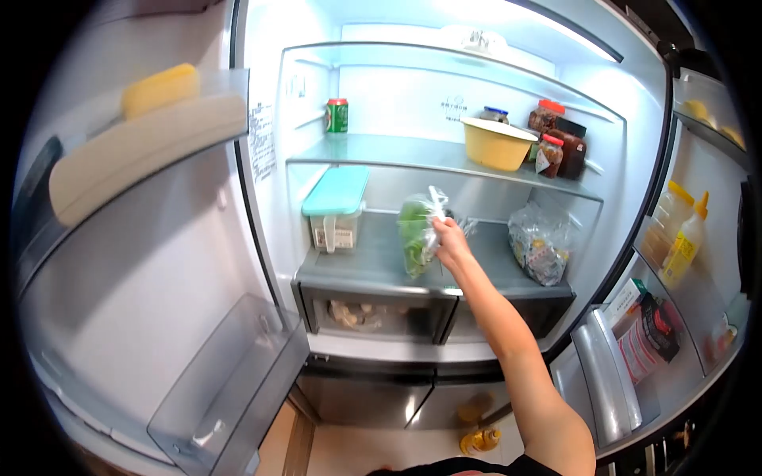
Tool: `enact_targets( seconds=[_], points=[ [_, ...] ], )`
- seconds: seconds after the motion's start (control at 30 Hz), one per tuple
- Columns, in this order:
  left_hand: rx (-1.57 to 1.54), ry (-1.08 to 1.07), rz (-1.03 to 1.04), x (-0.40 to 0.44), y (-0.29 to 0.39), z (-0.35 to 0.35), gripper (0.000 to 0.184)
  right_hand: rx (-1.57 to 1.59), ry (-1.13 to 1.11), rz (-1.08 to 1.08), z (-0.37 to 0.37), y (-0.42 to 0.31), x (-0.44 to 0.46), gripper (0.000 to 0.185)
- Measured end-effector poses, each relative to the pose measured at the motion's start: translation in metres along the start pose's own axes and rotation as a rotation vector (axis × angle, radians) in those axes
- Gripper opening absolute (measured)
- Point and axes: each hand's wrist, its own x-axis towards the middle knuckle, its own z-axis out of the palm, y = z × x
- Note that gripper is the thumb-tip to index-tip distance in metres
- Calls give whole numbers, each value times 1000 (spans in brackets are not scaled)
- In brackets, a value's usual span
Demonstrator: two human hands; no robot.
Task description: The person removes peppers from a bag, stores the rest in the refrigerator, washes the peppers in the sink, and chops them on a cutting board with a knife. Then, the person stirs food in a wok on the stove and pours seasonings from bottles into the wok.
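My right hand (451,243) reaches into the open fridge, its fingers closed on the gathered top of a clear plastic bag with green vegetables (414,234). The bag is upright at the lower glass shelf (373,266); whether it touches the shelf I cannot tell. To its left stands a clear container with a turquoise lid (337,193). Right of my hand lies a knotted plastic bag with mixed contents (541,246). Something dark, partly hidden, is behind my fingers. My left hand is not in view.
Above, a shelf (389,151) holds a green can (336,117), a yellow bowl (496,144) and several jars. Both doors stand open, with a clear bin (230,389) jutting out at left and bottles (684,242) at right. An oil bottle (479,441) stands on the floor.
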Motion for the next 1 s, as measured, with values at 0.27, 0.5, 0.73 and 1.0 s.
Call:
enact_targets(
  seconds=[0.27, 0.5, 0.73, 1.0],
  points=[
    [78, 58, -112, 6, -4, 25, 35, -772, 229, -441, -7, 74, 69, 50],
    [96, 97, -173, -14, -24, 16, 33, -239, -387, 110, -100, 81, -228, 22],
    [55, 128, -251, -68, -67, -52, 31, 150, 392, 862, -358, 254, -541, 12],
    [179, 19, -316, -136, -134, -56, 30, 505, 1121, 441, -541, 240, -719, 13]
  ],
)
